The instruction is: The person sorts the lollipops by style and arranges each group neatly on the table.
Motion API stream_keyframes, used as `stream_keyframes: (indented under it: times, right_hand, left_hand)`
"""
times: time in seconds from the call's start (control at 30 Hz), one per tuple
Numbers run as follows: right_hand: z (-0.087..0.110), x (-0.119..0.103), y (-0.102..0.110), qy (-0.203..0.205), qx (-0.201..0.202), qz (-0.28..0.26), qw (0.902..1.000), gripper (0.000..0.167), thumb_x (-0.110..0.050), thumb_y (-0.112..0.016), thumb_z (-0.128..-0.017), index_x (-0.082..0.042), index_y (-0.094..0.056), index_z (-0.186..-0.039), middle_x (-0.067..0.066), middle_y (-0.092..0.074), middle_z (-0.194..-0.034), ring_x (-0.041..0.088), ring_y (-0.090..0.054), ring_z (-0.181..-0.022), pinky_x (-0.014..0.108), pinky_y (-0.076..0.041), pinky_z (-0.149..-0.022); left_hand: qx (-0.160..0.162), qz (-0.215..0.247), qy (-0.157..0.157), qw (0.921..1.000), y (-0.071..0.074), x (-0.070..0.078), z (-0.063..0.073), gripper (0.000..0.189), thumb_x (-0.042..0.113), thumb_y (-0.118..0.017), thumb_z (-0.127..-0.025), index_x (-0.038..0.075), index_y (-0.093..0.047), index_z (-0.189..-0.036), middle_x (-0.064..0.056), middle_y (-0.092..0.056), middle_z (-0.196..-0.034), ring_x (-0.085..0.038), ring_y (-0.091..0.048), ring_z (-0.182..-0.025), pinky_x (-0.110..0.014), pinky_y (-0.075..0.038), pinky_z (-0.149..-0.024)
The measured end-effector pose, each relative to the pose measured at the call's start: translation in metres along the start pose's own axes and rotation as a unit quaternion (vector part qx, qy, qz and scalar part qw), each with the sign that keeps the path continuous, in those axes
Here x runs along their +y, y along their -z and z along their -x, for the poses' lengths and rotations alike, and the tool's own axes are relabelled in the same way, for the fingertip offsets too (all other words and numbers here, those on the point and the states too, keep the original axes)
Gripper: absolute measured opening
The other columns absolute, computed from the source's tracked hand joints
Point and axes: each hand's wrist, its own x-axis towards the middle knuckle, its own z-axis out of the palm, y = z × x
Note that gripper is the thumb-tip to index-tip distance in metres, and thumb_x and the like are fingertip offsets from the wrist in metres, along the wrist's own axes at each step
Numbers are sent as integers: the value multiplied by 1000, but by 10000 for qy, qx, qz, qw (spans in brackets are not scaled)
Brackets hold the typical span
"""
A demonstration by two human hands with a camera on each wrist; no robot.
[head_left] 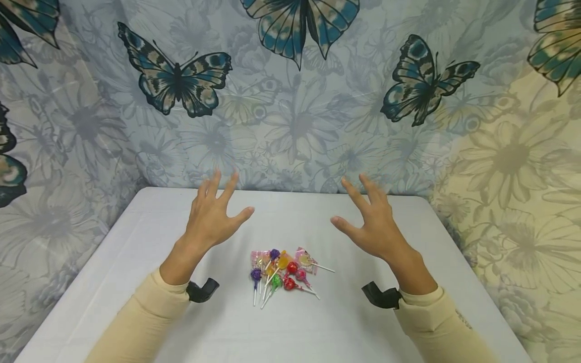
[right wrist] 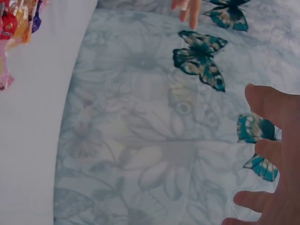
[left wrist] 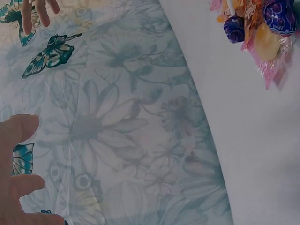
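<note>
A small pile of wrapped lollipops (head_left: pixel 277 281) lies on the white table, with purple, red, green, pink and orange heads and white sticks. Above the table, left of the pile, my left hand (head_left: pixel 212 218) is raised with its fingers spread and holds nothing. To the right of the pile my right hand (head_left: pixel 375 227) is held up the same way, fingers apart and nothing in them. Neither hand touches the lollipops. In the left wrist view part of the pile, with a purple lollipop (left wrist: pixel 280 16), shows at the top right; a red lollipop (right wrist: pixel 8 24) shows at the right wrist view's top left.
The white table (head_left: pixel 290 333) reaches back to a cloth wall (head_left: pixel 299 126) printed with flowers and butterflies, which also surrounds it on both sides. A black strap piece (head_left: pixel 202 291) sticks out from the left sleeve, and another black piece (head_left: pixel 381 296) from the right one.
</note>
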Motion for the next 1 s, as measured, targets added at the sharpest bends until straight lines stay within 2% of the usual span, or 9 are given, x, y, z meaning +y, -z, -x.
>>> stream_keyframes:
  times: [0.37, 0.63, 0.83, 1.0]
  right_hand:
    - [14, 3, -25, 202, 84, -209, 9995, 74, -30, -73, -84, -20, -39, -149, 21, -21, -154, 49, -18, -135, 76, -20, -93]
    - [22, 4, -46, 430, 206, -460, 9978, 68, -23, -72, -85, -16, -43, -146, 22, -24, -153, 49, -22, -133, 73, -25, -93]
    - [28, 7, -61, 368, 159, -588, 9975, 66, -24, -73, -85, -17, -46, -145, 20, -25, -153, 48, -23, -133, 72, -28, -93]
    - [33, 12, -75, 145, -1, -644, 9978, 65, -26, -72, -87, -18, -46, -145, 16, -24, -154, 46, -23, -134, 72, -29, -93]
  left_hand:
    - [95, 471, 9, 9988, -28, -8, 19, 79, 53, -61, -87, 18, -33, -152, -22, -18, -155, -47, -20, -136, -68, -24, -99]
    - [7, 831, 105, 9965, -46, -12, 31, 75, 48, -65, -87, 17, -37, -150, -21, -20, -155, -45, -20, -136, -66, -25, -100]
    - [-91, 997, 124, 9949, -61, -16, 38, 74, 47, -65, -87, 18, -38, -150, -20, -22, -155, -44, -21, -136, -67, -25, -100]
    - [-186, 1134, 109, 9933, -75, -21, 45, 72, 43, -67, -88, 17, -39, -149, -20, -25, -153, -45, -23, -135, -67, -26, -99]
